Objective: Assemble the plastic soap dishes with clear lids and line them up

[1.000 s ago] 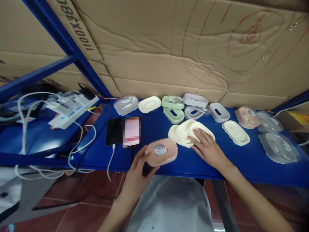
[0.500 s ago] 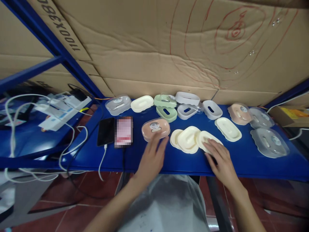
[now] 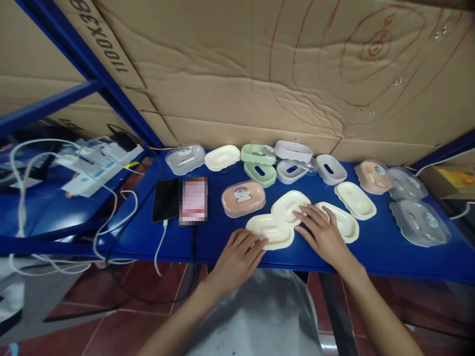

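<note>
Several cream oval soap-dish trays lie near the front of the blue table. My left hand (image 3: 241,254) rests its fingers on the left edge of the nearest cream tray (image 3: 280,236), fingers stretched out. My right hand (image 3: 322,235) is spread, its fingertips touching the right side of the middle cream tray (image 3: 287,203), which overlaps the nearest one. Partly under my right hand lies another cream tray (image 3: 347,226). Just behind my left hand sits a pink soap box (image 3: 226,201) with a clear lid and a round label.
Along the back stand a clear-lidded grey box (image 3: 178,160), a cream tray (image 3: 222,157), green boxes (image 3: 254,153) and lilac shells (image 3: 328,173). Pink and grey lidded boxes (image 3: 419,230) are at right. Two phones (image 3: 165,202) with cables and a power strip (image 3: 83,183) lie left.
My left hand has moved from the pink box down to a cream tray. My right hand has shifted left onto the middle tray. The overlapping cream trays have spread apart.
</note>
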Demonstrator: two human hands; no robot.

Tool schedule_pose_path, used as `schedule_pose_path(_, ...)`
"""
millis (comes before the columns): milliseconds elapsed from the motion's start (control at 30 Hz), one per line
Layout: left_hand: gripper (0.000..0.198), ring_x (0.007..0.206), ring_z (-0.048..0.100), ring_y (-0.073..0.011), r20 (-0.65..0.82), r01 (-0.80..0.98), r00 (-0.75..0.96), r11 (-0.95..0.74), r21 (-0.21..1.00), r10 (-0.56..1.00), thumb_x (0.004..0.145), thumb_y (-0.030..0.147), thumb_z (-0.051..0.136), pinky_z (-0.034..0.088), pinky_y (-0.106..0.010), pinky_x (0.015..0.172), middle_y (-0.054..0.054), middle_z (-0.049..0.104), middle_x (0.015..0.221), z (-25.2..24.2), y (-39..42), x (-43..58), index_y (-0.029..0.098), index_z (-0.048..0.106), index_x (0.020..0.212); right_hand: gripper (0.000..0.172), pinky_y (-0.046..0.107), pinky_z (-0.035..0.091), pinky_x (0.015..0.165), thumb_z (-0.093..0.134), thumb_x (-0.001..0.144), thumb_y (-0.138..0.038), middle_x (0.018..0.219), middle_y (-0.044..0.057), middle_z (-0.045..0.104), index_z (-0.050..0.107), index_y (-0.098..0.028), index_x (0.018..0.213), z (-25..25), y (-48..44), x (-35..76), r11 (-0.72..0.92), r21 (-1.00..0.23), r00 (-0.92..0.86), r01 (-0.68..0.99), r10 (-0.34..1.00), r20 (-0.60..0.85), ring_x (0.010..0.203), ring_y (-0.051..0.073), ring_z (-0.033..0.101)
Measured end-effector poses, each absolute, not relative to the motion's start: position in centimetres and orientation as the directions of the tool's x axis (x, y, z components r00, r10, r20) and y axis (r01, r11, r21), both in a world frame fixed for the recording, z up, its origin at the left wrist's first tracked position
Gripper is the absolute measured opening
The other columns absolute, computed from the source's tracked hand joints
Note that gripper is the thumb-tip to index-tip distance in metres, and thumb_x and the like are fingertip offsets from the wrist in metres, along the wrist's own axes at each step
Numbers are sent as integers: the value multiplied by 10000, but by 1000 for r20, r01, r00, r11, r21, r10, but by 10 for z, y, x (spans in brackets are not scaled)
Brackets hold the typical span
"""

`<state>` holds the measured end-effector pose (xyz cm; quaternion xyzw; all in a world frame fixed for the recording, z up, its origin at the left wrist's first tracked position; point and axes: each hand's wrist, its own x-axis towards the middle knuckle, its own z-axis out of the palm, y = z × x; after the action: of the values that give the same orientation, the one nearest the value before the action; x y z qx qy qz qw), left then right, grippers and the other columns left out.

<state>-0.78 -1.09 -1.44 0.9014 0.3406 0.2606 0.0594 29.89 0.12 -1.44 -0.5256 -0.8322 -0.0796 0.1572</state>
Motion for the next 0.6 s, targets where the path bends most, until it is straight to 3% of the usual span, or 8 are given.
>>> schedule_pose_path(167, 98, 976, 624, -229, 461, 566, 561, -725, 392, 687, 1051, 204, 621, 465, -442, 979, -45, 719, 1029, -18, -18, -19, 212, 692, 1118, 366, 577, 344, 1210, 470, 1125, -412, 1410, 106, 718, 699, -242, 1355, -3, 41, 306, 408, -40, -368, 912, 857, 362, 1363, 313, 621)
schedule_pose_path(300, 75, 976, 624, -232, 418, 544, 599, -730, 413, 683, 1029, 217, 638, 466, -441, 985, -45, 696, 1008, -17, -17, -18, 219, 691, 1082, 460, 528, 457, 1123, 426, 1114, -437, 1463, 155, 674, 641, -198, 1443, 9, 89, 324, 314, -137, -232, 939, 877, 422, 1366, 335, 609)
schedule_pose_path(467, 69, 1001, 631, -230, 419, 544, 599, -731, 412, 682, 1015, 216, 660, 466, -442, 1000, -41, 695, 1036, -19, -18, -19, 221, 691, 1077, 671, 676, 362, 1180, 503, 1030, -586, 1517, 244, 614, 549, -124, 1514, 11, 160, 347, 142, -218, -48, 966, 922, 384, 1429, 417, 551)
schedule_pose_path(533, 65, 1004, 634, -229, 418, 546, 596, -728, 415, 686, 1011, 217, 672, 467, -439, 997, -39, 694, 1036, -20, -18, -19, 224, 693, 1072, 695, 694, 341, 1183, 518, 1007, -632, 1466, 222, 663, 576, -140, 1494, 13, 176, 351, 102, -250, -13, 963, 943, 333, 1373, 419, 601)
schedule_pose_path(600, 60, 1004, 637, -228, 412, 547, 596, -724, 420, 689, 1018, 227, 671, 468, -435, 993, -38, 693, 1031, -21, -18, -19, 227, 696, 1072, 661, 624, 413, 1153, 525, 997, -661, 1398, 179, 720, 650, -181, 1435, 18, 181, 353, 112, -279, -15, 954, 945, 327, 1294, 397, 663)
